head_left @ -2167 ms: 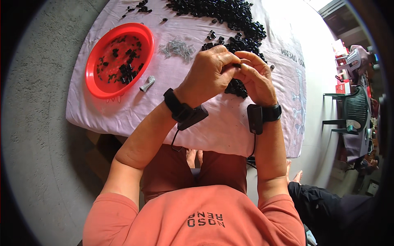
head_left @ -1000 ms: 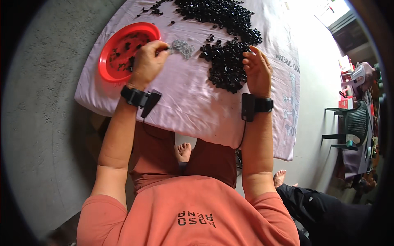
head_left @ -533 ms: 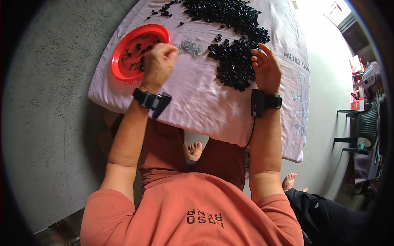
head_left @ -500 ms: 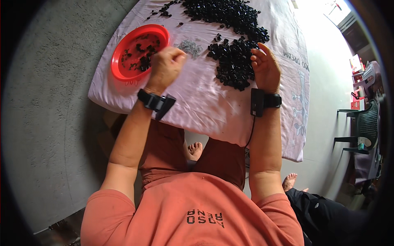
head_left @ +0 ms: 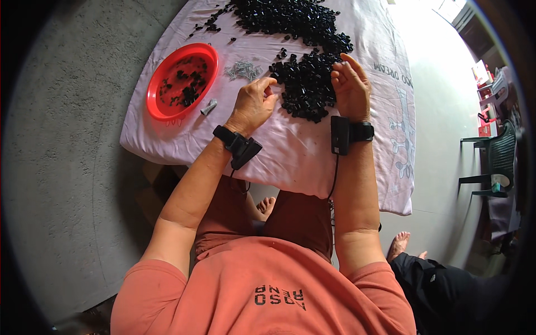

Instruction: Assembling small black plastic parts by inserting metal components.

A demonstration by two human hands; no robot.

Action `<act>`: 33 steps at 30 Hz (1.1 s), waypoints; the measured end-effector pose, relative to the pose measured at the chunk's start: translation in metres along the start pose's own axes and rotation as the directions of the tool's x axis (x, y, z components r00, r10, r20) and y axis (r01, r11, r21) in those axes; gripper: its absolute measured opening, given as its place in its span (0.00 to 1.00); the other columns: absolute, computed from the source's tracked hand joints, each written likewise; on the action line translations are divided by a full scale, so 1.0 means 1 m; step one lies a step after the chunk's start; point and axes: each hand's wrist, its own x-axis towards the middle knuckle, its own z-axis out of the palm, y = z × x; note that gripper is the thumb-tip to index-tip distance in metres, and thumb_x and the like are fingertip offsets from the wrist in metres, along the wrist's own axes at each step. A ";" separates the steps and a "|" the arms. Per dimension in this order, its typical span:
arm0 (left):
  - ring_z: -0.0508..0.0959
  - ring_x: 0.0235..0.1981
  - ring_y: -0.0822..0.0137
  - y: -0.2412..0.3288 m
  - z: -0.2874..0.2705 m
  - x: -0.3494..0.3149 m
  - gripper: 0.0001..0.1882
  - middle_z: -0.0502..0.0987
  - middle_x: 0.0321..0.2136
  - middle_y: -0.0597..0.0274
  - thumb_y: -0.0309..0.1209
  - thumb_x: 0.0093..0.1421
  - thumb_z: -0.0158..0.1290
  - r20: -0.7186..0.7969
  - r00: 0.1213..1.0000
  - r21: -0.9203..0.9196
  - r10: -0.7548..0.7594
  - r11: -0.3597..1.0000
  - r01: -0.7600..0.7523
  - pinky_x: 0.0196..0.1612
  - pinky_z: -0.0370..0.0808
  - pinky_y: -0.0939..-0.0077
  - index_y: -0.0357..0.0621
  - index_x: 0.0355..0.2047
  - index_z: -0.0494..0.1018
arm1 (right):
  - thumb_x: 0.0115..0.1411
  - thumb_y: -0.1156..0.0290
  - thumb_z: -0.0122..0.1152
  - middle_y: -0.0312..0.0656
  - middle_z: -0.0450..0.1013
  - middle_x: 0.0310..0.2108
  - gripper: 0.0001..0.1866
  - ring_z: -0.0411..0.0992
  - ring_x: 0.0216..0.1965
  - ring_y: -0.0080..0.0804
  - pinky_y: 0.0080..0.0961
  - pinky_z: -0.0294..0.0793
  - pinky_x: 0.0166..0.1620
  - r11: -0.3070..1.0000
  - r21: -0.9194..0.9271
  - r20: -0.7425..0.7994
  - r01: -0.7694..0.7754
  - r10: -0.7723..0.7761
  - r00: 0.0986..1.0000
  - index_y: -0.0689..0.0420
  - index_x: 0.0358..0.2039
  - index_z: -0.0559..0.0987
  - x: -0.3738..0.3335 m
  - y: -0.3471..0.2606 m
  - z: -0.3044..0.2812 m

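Observation:
My left hand (head_left: 254, 106) is over the cloth-covered table, thumb and fingertips pinched together, just left of a pile of small black plastic pieces (head_left: 307, 84). Whatever the pinch holds is too small to make out. At the pile's right edge, my right hand (head_left: 352, 92) is turned partly palm-up with its fingers curled in. Something tiny may be at those fingertips, but I cannot tell what. Small clear or silvery pins (head_left: 243, 70) lie in a heap beyond my left hand. A red round basin (head_left: 153, 100) holds scattered black pieces on the left.
A larger black heap (head_left: 285, 17) spreads along the far side. A small grey cylinder-like object (head_left: 209, 107) lies beside the basin. A green plastic chair (head_left: 499, 159) stands on the floor at right. Another person's dark-clothed leg (head_left: 441, 285) is at lower right.
My left hand has moved right, away from the basin toward the black pile, uncovering the small grey object. My right hand stays at the pile's edge; the whole view has shifted slightly.

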 end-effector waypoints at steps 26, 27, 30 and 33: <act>0.79 0.29 0.56 -0.010 0.002 0.000 0.10 0.77 0.28 0.54 0.19 0.50 0.53 0.012 0.994 0.059 0.110 0.992 -0.110 0.37 0.77 0.65 0.41 0.35 0.76 | 0.60 0.77 0.57 0.45 0.79 0.38 0.18 0.79 0.36 0.28 0.18 0.80 0.40 0.955 -0.285 0.075 -0.077 0.102 0.992 0.60 0.52 0.75 -0.006 0.002 0.017; 0.79 0.30 0.56 -0.009 0.002 -0.001 0.11 0.76 0.28 0.54 0.19 0.50 0.52 0.008 0.996 0.045 0.087 0.995 -0.088 0.38 0.77 0.65 0.41 0.36 0.76 | 0.60 0.77 0.57 0.45 0.79 0.38 0.18 0.79 0.36 0.28 0.18 0.80 0.40 0.956 -0.282 0.075 -0.078 0.103 0.992 0.60 0.52 0.75 -0.005 0.001 0.017; 0.79 0.30 0.57 -0.007 0.005 -0.004 0.15 0.76 0.29 0.54 0.18 0.50 0.52 0.009 0.991 0.046 0.136 0.990 -0.137 0.38 0.77 0.65 0.43 0.38 0.76 | 0.61 0.76 0.59 0.44 0.79 0.39 0.18 0.79 0.36 0.27 0.18 0.80 0.39 0.949 -0.296 0.051 -0.111 0.131 0.990 0.59 0.52 0.76 -0.006 0.001 0.018; 0.79 0.31 0.57 -0.005 0.007 -0.004 0.16 0.76 0.30 0.54 0.18 0.50 0.53 0.002 0.989 0.036 0.145 0.989 -0.145 0.38 0.77 0.66 0.44 0.40 0.77 | 0.62 0.75 0.61 0.43 0.79 0.39 0.18 0.79 0.36 0.26 0.17 0.79 0.39 0.940 -0.323 0.060 -0.113 0.139 0.988 0.58 0.52 0.76 -0.006 0.003 0.018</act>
